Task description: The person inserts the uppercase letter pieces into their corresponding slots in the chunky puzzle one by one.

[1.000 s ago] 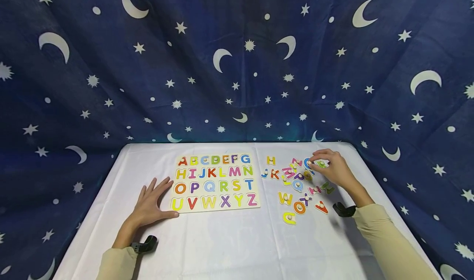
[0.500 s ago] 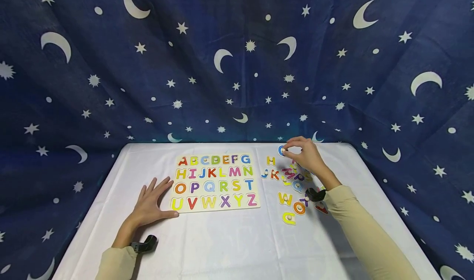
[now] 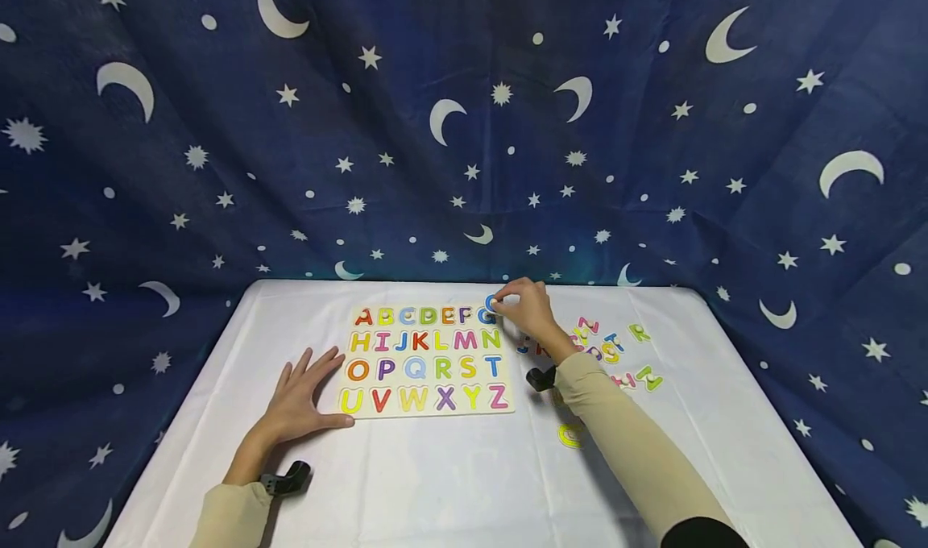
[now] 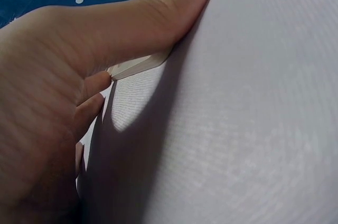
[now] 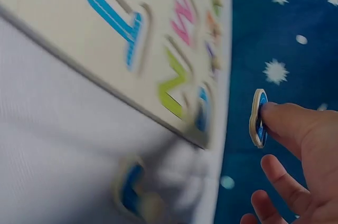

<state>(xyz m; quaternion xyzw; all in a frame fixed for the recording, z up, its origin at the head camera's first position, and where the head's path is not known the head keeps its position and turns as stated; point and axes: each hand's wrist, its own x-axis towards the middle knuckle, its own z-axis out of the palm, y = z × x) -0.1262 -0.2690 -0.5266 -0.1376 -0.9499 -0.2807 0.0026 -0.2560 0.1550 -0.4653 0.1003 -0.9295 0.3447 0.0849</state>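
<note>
An alphabet puzzle board (image 3: 507, 375) lies on the white table, its top-row letters A to F filled with knobbed pieces. My right hand (image 3: 529, 310) pinches a blue letter piece (image 3: 490, 301), apparently the G, above the board's top right corner. In the right wrist view, the blue piece (image 5: 257, 121) is seen edge-on between thumb and finger, above the board (image 5: 79, 34). My left hand (image 3: 293, 403) rests at the board's left side with fingers spread; its thumb (image 4: 174, 10) touches the board's near edge.
Loose letter pieces lie right of the board, among them a green R (image 3: 639, 332), a green N (image 3: 649, 379) and a yellow U (image 3: 570, 436). My right forearm hides several others. A dark blue curtain (image 3: 406, 185) hangs behind the table.
My right hand has carried the blue letter piece left, from the loose pieces to over the board's top right corner. The left hand has stayed in place; the head view has shifted slightly.
</note>
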